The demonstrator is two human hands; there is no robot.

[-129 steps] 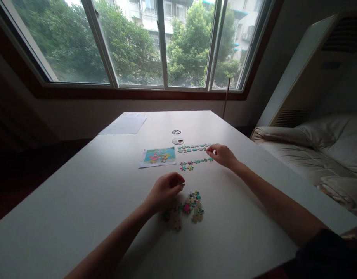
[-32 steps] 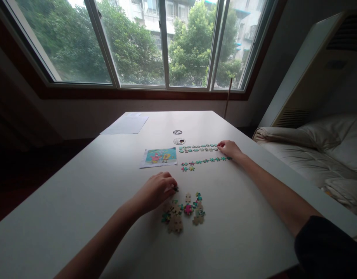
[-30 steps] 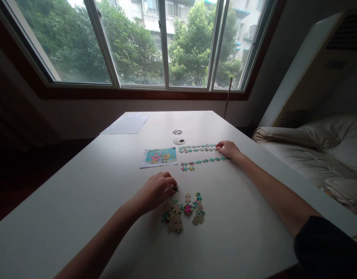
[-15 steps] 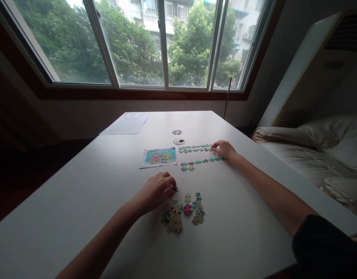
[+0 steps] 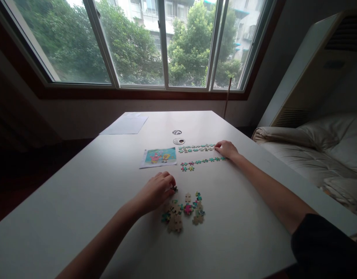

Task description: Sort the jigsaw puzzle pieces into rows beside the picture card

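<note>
My left hand (image 5: 159,188) is pinched on a small dark puzzle piece (image 5: 174,189), just above a loose heap of puzzle pieces (image 5: 175,223). Some in the heap lie tan side up, others show pink, green and yellow. Farther off, my right hand (image 5: 227,149) has its thumb and fingertips together at the right end of two upper rows of puzzle pieces (image 5: 196,148). Whether a piece is between those fingertips cannot be made out. Below runs another row of green pieces (image 5: 206,160), with a few pink and yellow ones at its left end.
Left of the rows lies a printed cartoon picture (image 5: 160,156) on paper. Two round inserts (image 5: 179,142) are set in the white table (image 5: 79,201). Papers (image 5: 126,124) lie at the far left corner. A padded beige seat (image 5: 300,147) stands to the right.
My right hand has shifted slightly right along the upper rows, uncovering pieces at their end. My left hand stays almost still with its puzzle piece.
</note>
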